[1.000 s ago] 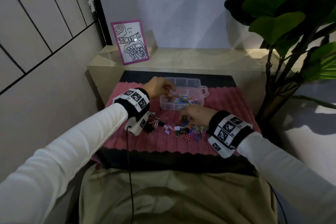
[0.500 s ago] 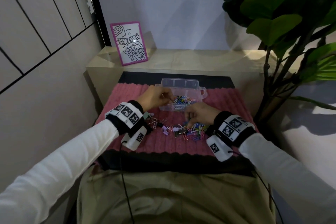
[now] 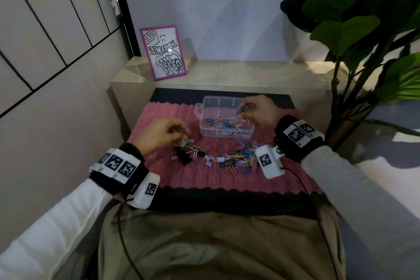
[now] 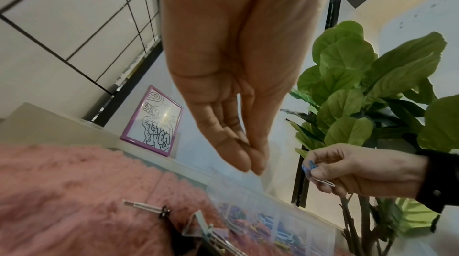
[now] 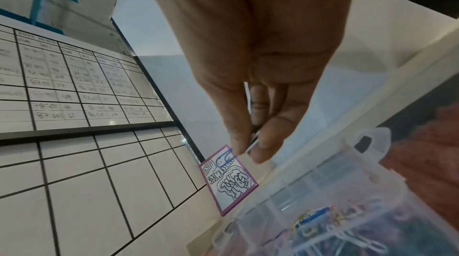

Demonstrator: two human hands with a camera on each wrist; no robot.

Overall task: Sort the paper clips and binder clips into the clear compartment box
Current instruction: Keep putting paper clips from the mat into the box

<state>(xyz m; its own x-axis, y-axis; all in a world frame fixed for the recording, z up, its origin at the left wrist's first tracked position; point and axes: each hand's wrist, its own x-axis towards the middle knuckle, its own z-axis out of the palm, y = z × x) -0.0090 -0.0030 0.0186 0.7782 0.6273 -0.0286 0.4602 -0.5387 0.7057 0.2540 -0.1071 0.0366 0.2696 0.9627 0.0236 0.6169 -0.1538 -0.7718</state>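
Observation:
The clear compartment box (image 3: pixel 225 130) stands on a pink mat (image 3: pixel 204 177), its front row full of coloured paper clips. My right hand (image 3: pixel 241 112) hovers over the box's right side and pinches a blue paper clip (image 5: pixel 223 159) with a white one (image 5: pixel 252 145). My left hand (image 3: pixel 181 137) hangs just above the binder clips (image 3: pixel 184 157) at the left end of the loose pile. Its fingertips (image 4: pixel 242 164) are drawn together against the thumb with nothing between them. Loose paper clips (image 3: pixel 245 157) lie in front of the box.
A pink-framed drawing (image 3: pixel 162 52) leans on the pale ledge (image 3: pixel 227 70) behind the mat. A leafy plant (image 3: pixel 352 29) rises at the right, close to my right arm. A tiled wall closes the left side.
My right hand rose from the loose pile to above the box with paper clips in its pinch. My left hand drew back from the box to the binder clips at the left.

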